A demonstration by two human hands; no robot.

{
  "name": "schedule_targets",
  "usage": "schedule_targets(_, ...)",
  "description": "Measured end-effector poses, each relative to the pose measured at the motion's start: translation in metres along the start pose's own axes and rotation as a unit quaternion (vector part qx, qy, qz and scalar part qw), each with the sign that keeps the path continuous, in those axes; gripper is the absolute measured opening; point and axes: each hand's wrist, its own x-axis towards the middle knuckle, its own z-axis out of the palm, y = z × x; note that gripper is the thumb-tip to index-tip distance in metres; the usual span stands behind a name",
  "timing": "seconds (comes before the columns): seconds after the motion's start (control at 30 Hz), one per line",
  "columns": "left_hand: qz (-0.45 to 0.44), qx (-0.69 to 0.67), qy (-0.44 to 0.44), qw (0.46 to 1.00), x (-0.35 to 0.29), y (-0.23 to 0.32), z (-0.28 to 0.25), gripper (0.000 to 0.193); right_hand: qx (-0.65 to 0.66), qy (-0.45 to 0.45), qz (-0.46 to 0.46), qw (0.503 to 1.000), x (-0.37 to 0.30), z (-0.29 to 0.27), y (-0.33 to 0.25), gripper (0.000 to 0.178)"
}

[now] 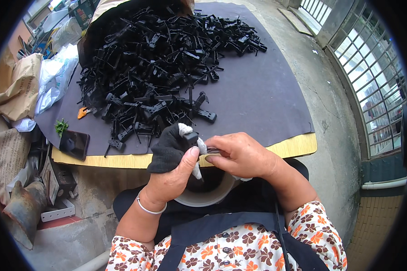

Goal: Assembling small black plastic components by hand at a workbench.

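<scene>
My left hand (pixel 172 165), partly covered by a black glove (pixel 165 151) with white cloth at the fingers, closes on a small black plastic part (pixel 191 138). The bare thumb presses against the part. Just to the right, my right hand (pixel 242 156) is bare and pinches a thin dark object (pixel 212 150) against the white cloth; its kind is hidden by the fingers. Both hands meet over the table's front edge, above a pale bucket (pixel 199 202) between my legs. Beyond them lies a large heap of similar black plastic parts (pixel 153 67).
The heap spills from a brown sack (pixel 111 8) across the dark-covered table (pixel 271 95). An orange-handled key (pixel 82 113), a green sprig (pixel 61 127) and a phone (pixel 74 145) lie at its left. Paper sacks (pixel 20 83) and a white plastic bag (pixel 56 77) crowd the left side.
</scene>
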Motion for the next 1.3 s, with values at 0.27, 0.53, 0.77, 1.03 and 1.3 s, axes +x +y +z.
schedule_targets(0.27,-0.010,0.092,-0.050,0.994,0.005,-0.004,-0.007,0.038,0.050,0.067,-0.102,0.991,0.003,-0.002,0.008,0.016)
schedule_targets(0.53,-0.071,0.039,-0.117,0.990,0.004,-0.002,-0.005,0.029,0.224,-0.036,0.099,0.969,0.002,0.000,0.004,0.017)
schedule_targets(0.77,-0.095,-0.003,-0.067,0.993,0.007,-0.004,-0.004,0.024,0.048,-0.006,-0.024,0.999,0.002,-0.003,-0.004,0.024)
schedule_targets(1.03,0.080,0.261,-0.052,0.961,0.002,-0.013,-0.001,0.023,0.034,-0.010,0.005,0.999,0.004,0.010,-0.005,0.024)
schedule_targets(1.3,0.173,0.333,-0.074,0.924,0.009,0.008,-0.004,0.006,-0.119,0.031,0.060,0.991,0.014,-0.016,0.010,0.024)
